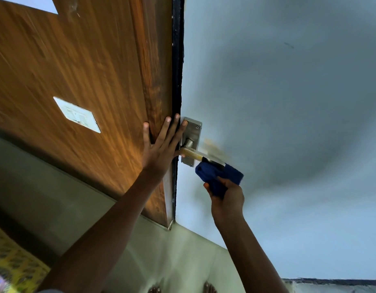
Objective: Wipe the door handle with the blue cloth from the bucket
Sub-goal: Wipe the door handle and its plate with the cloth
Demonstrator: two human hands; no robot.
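A metal lever door handle point(201, 156) on a steel backplate point(192, 132) sticks out from the pale blue door point(278, 102). My right hand point(226, 197) grips a bunched blue cloth point(216, 176) and presses it against the outer end of the lever from below. My left hand point(161, 144) lies flat with fingers spread across the dark door edge point(177, 70) and the wooden panel, its fingertips reaching the backplate. The bucket is not in view.
A brown wooden panel point(87, 81) with a white switch plate point(77, 114) fills the left. Pale floor tiles point(161, 261) lie below, with my bare toes point(209, 288) at the bottom edge. A yellow patterned fabric point(11, 265) shows at the bottom left.
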